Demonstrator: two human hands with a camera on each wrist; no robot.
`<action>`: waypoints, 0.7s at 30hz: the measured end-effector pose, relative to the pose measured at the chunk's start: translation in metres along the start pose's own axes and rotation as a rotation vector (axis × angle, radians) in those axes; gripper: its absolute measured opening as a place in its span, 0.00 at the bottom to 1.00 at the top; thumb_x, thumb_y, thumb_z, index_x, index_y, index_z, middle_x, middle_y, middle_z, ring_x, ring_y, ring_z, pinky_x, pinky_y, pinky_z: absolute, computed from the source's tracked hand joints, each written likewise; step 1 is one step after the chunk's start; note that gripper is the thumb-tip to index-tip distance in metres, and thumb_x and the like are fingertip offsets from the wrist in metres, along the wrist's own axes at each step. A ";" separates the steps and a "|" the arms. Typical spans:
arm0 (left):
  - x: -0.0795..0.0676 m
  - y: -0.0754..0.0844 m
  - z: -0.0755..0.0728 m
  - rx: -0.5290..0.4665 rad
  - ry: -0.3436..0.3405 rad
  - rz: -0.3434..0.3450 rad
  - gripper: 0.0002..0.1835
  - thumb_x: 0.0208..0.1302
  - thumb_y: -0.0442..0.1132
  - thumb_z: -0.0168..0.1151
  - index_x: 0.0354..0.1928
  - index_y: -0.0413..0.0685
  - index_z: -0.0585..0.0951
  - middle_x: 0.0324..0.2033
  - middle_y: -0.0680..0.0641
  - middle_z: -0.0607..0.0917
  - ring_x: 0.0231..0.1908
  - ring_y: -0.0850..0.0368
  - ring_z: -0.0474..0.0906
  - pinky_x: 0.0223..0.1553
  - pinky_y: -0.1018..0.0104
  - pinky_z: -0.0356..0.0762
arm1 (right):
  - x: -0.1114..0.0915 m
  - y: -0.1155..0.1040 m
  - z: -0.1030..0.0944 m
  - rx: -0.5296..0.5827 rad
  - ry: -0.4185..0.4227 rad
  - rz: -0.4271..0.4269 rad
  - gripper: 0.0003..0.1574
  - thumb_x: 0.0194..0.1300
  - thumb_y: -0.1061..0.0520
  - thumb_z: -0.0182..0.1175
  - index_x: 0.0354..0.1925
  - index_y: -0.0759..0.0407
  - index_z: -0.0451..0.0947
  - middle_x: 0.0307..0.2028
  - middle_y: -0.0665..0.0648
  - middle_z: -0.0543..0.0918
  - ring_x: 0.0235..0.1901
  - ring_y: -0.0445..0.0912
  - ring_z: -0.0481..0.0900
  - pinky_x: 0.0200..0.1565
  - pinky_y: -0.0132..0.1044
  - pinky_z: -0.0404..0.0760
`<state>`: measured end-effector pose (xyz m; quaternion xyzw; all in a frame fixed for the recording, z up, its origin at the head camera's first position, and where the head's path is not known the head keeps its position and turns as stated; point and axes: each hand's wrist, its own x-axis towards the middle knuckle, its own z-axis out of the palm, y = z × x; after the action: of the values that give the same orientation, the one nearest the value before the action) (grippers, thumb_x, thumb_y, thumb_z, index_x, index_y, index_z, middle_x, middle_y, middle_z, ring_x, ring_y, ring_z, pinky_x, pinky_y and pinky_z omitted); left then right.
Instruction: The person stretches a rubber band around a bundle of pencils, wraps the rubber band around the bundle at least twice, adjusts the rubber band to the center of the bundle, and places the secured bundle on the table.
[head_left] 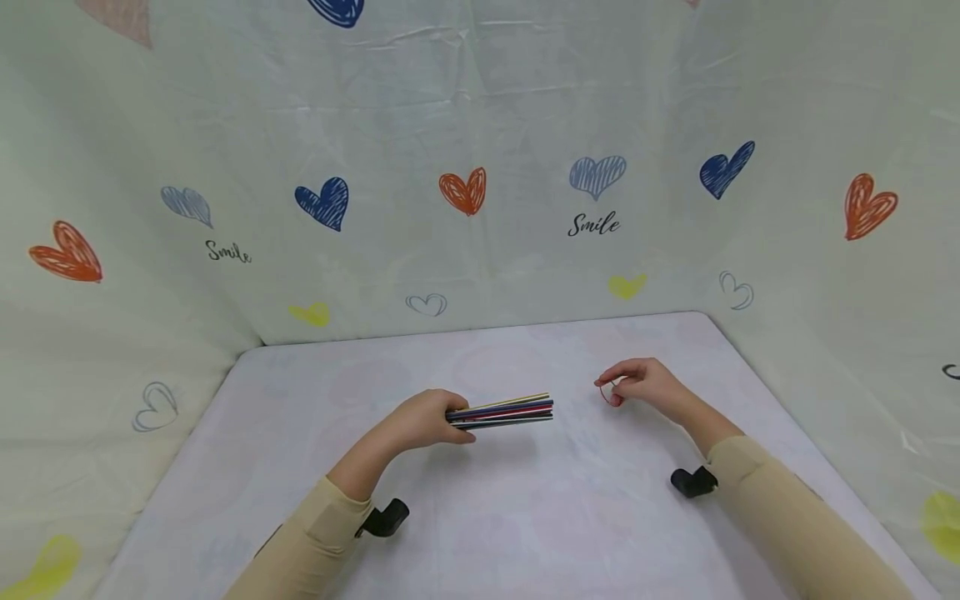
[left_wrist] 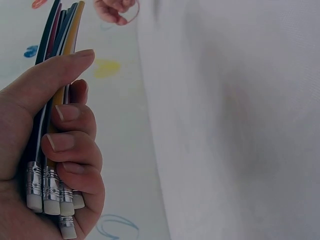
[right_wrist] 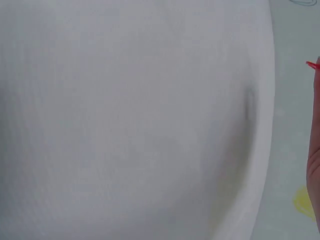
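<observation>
My left hand [head_left: 427, 418] grips a bundle of pencils [head_left: 517, 411] above the table, their far ends pointing right. In the left wrist view the fingers curl round the pencils, and their white erasers [left_wrist: 51, 206] in silver ferrules stick out below the palm. Yellow, blue, dark and red barrels show. To the right, my right hand [head_left: 643, 385] holds a thin red rubber band [head_left: 604, 395], which hangs as a loop between index finger and thumb, apart from the pencils. Only a finger edge and a bit of red band [right_wrist: 312, 65] show in the right wrist view.
Both hands are over a table [head_left: 525, 517] with a pale cover. Behind it and at the sides hangs a light curtain [head_left: 517, 108] printed with hearts and "Smile". A black wrist camera [head_left: 386, 518] sits at the left cuff, another camera [head_left: 693, 482] at the right.
</observation>
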<state>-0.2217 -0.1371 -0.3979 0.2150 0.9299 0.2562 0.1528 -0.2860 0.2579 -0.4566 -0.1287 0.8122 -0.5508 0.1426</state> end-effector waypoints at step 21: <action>-0.004 0.002 0.000 -0.017 0.016 -0.039 0.10 0.53 0.45 0.75 0.29 0.52 0.81 0.24 0.56 0.79 0.27 0.59 0.71 0.31 0.63 0.69 | -0.028 -0.041 0.037 0.170 -0.096 -0.231 0.17 0.67 0.72 0.55 0.54 0.67 0.74 0.63 0.60 0.73 0.40 0.63 0.83 0.33 0.40 0.82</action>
<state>-0.2179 -0.1374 -0.3964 0.1935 0.9329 0.2629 0.1523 -0.2442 0.2219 -0.4286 -0.2348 0.7348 -0.6234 0.1275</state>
